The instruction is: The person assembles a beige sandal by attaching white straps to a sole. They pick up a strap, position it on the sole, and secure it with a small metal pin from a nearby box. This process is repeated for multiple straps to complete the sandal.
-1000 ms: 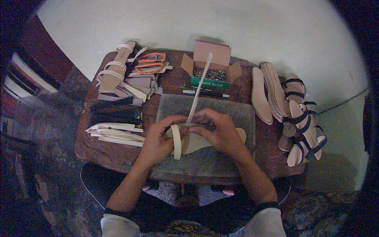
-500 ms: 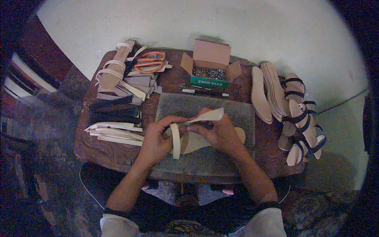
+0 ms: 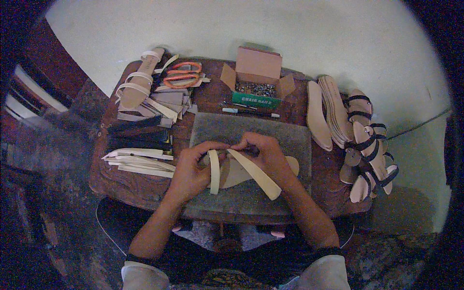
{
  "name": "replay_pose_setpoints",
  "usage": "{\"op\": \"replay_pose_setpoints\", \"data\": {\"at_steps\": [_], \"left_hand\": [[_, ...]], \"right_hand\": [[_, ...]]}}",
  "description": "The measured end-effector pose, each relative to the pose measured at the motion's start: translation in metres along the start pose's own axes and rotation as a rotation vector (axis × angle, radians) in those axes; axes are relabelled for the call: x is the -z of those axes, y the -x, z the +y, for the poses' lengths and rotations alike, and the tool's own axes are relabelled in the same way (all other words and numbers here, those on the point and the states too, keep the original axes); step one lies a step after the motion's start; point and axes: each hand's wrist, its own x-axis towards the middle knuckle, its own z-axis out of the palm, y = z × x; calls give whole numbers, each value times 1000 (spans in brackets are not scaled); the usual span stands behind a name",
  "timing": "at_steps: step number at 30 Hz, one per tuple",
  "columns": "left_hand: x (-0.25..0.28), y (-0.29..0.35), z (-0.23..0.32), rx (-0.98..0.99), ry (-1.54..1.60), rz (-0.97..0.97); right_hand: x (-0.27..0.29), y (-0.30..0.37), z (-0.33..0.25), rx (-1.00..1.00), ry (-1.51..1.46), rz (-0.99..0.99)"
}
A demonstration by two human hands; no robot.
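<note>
A tan sandal sole point(image 3: 234, 175) lies lengthwise over a grey mat, its toe part partly behind my left hand. My left hand point(image 3: 192, 166) is closed on the sole's left end, thumb and fingertips at its far edge. One cream strap point(image 3: 214, 176) arches across the sole beside these fingers. A second cream strap point(image 3: 260, 180) slants over the sole toward me, its broad end loose. At its narrow end, my right hand point(image 3: 263, 147) pinches it, close to my left fingertips. Exactly how the strap meets the sole is hidden by the fingers.
The grey mat point(image 3: 205, 129) covers the middle of a wooden table. Beyond it are a pen point(image 3: 251, 113) and a box of nails point(image 3: 256, 100). Orange-handled scissors point(image 3: 182, 77), strap pieces point(image 3: 140, 162) and a sandal point(image 3: 134, 94) lie left; soles point(image 3: 333, 113) and dark-strapped sandals point(image 3: 369, 145) lie right.
The second strap's loose end has swung from pointing up and right to hanging down toward me. My right hand has turned slightly; my left has barely moved.
</note>
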Motion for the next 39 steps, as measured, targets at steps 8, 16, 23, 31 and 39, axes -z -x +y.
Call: {"op": "replay_pose_setpoints", "data": {"at_steps": [8,16,23,31,39], "left_hand": [[1,0,6,2,49,-17],[3,0,6,-21,2,0],[5,2,14,-18,-41,5],[0,1,7,84,9,42],[-1,1,15,199,22,68]], "right_hand": [[-2,-1,4,70,-13,44],[-7,-2,7,86,128,76],[-6,-2,2,13,36,31],[-4,-1,10,-46,-150,3],[-3,-2,6,-44,-125,-14]]}}
